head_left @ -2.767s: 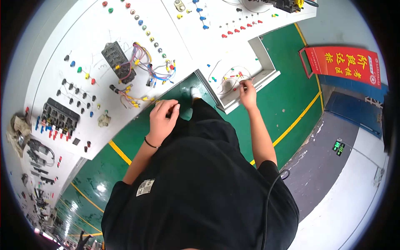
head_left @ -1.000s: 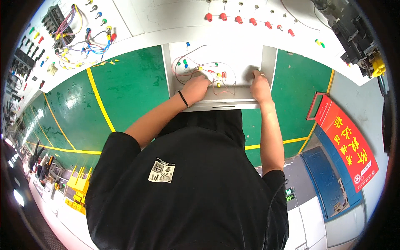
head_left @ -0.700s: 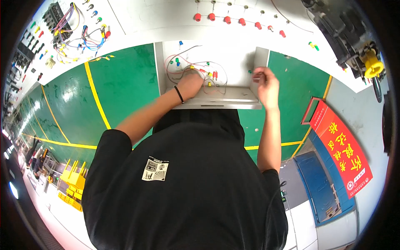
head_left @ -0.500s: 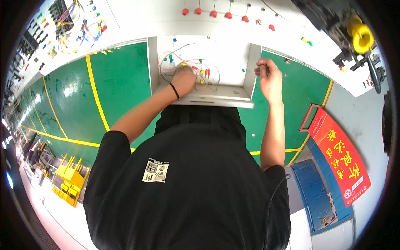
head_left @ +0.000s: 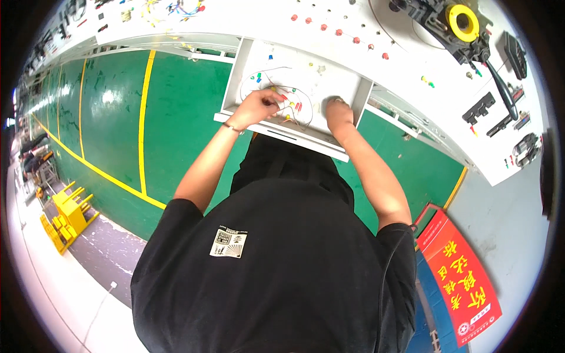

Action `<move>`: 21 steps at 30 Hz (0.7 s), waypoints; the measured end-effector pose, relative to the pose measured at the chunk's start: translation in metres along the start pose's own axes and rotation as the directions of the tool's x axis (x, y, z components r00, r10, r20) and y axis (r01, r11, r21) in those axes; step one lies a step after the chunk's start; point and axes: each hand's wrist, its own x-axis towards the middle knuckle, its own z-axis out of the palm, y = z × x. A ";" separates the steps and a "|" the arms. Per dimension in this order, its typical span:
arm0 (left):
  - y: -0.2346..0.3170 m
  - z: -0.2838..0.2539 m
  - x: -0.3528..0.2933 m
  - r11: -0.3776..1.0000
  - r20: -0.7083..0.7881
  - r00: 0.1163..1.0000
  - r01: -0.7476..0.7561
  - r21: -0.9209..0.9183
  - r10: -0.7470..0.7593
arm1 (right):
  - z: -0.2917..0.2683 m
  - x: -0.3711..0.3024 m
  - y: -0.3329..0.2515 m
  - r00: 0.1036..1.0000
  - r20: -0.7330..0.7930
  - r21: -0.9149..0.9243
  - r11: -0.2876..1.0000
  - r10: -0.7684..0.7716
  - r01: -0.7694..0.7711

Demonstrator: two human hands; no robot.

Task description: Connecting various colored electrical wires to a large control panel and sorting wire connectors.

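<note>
Two hands apart between drawer walls

white drawer, thin wires, coloured connectors

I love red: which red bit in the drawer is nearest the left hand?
The single red bit by the left hand; the red pair lies farther right.

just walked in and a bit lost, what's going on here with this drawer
Someone in a black shirt has both hands in an open white drawer below a white worktop. The left hand is among thin looped wires and small coloured pieces. The right hand is farther right, fingers lowered into the drawer. Whether either hand holds anything can't be made out.
</note>
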 end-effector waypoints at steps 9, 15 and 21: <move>-0.012 0.035 -0.094 0.480 -0.050 0.994 0.002 -0.877 -0.095 | -0.004 0.000 0.011 0.998 -0.001 0.183 0.981 0.065 -0.064; -0.011 0.034 -0.094 0.549 0.104 0.982 0.173 -0.818 -0.155 | -0.042 -0.040 -0.009 0.988 -0.154 0.675 0.730 -0.007 0.110; -0.006 -0.001 -0.094 0.571 0.279 0.952 0.300 -0.764 -0.126 | -0.110 -0.100 -0.107 0.968 -0.249 0.962 0.108 -0.030 0.251</move>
